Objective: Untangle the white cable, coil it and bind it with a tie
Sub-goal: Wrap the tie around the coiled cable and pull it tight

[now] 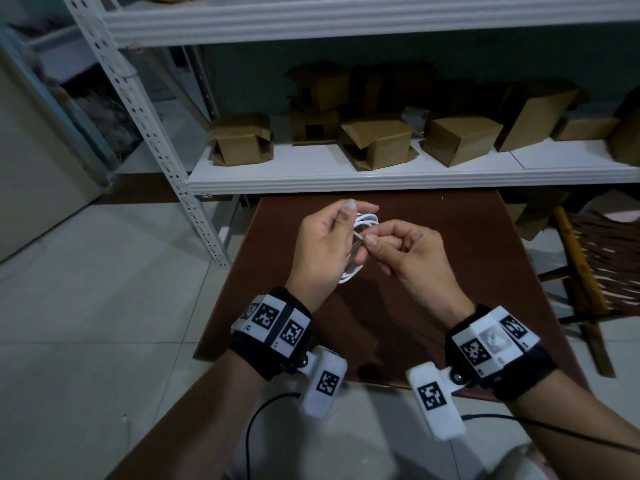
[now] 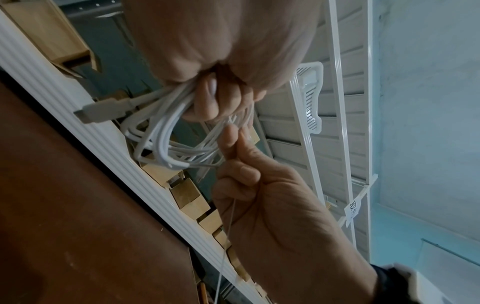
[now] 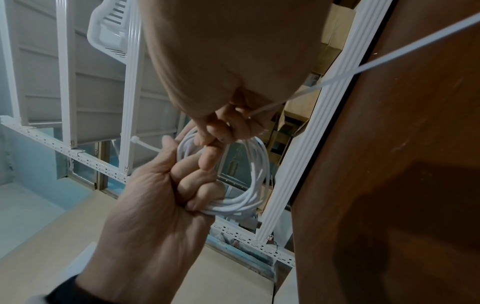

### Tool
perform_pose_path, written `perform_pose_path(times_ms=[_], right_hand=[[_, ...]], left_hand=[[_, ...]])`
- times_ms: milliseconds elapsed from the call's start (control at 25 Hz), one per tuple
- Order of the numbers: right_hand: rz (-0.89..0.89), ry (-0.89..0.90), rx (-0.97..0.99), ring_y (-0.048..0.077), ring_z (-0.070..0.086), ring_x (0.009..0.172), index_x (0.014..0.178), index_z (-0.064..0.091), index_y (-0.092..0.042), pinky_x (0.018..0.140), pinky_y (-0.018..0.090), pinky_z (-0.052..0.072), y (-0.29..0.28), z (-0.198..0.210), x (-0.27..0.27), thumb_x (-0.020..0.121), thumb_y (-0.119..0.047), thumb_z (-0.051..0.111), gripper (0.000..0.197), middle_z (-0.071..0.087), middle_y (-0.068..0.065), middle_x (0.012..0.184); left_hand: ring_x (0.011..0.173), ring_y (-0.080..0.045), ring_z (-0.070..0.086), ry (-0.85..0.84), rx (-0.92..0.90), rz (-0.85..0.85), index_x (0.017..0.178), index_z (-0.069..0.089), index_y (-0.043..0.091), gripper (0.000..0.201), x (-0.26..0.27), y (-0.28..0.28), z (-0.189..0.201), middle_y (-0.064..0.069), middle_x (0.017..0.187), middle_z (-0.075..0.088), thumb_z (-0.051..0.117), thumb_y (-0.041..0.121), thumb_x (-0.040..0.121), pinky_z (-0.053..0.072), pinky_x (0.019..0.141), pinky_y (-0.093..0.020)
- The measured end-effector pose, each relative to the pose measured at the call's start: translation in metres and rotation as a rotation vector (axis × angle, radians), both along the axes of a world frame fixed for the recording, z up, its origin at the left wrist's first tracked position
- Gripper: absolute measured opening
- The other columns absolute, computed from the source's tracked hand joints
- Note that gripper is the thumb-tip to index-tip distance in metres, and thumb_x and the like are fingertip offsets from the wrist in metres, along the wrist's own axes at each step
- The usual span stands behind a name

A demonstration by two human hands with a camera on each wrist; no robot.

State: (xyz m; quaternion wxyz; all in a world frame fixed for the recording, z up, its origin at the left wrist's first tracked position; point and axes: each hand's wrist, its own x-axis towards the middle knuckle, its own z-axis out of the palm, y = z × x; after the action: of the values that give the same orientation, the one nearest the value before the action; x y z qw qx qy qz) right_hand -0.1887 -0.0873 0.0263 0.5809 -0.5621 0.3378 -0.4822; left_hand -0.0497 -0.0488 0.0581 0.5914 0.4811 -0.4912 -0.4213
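Binding is the step in hand, judging by how things lie above the brown table (image 1: 433, 258): the white cable (image 3: 249, 185) is already wound into a small coil, held in the air between the two hands and clear of the tabletop. The left hand (image 1: 322, 247) has its fingers curled tight round one side of the coil, and should hold all the turns together so none slips free. The right hand (image 1: 412, 258), fingers curled, pinches the thin white tie (image 3: 363, 67) between thumb and forefinger just beside the coil, the long tail trailing away. To do it well, I would pull the tail steadily along its own line, snug rather than hard, so the cable is not crushed. The USB plug (image 2: 103, 111) sticks out of the bundle and should stay outside the loop. A paper tag (image 2: 353, 211) on the shelving bears handwritten characters too small to read.
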Motion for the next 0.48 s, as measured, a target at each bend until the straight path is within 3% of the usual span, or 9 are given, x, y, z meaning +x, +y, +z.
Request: perform_pose_path(times_ms=[200,320,480], right_hand=[[-0.005,0.076,0.039,0.020,0.044,0.053,0.108,0.069,0.012,0.047,0.015,0.038,-0.004,-0.002,-0.005,0.098,0.000,0.066,0.016,0.075,0.015,0.074],[-0.032,0.153,0.057,0.016,0.047,0.052,0.105,0.071,0.009,0.049,0.014,0.040,-0.008,-0.001,-0.011,0.098,-0.001,0.067,0.013,0.075,0.017,0.075],[-0.106,0.257,0.069,-0.002,0.057,0.049,0.104,0.071,0.012,0.052,0.008,0.043,-0.015,-0.003,-0.021,0.097,0.000,0.069,0.014,0.072,0.030,0.082]], left_hand=[[0.035,0.002,0.047,-0.048,0.011,0.226,0.114,0.071,-0.003,0.044,0.021,-0.011,-0.002,0.015,0.042,0.052,0.037,0.026,0.114,0.038,0.044,-0.015],[0.040,0.004,0.045,-0.046,-0.014,0.414,0.107,0.076,0.010,0.044,0.048,-0.023,-0.004,0.018,0.045,0.052,0.040,0.034,0.113,0.034,0.047,-0.019],[0.046,-0.005,0.038,0.000,-0.050,0.578,0.102,0.079,0.021,0.045,0.079,-0.031,-0.006,0.015,0.047,0.050,0.041,0.045,0.110,0.030,0.051,-0.028]])
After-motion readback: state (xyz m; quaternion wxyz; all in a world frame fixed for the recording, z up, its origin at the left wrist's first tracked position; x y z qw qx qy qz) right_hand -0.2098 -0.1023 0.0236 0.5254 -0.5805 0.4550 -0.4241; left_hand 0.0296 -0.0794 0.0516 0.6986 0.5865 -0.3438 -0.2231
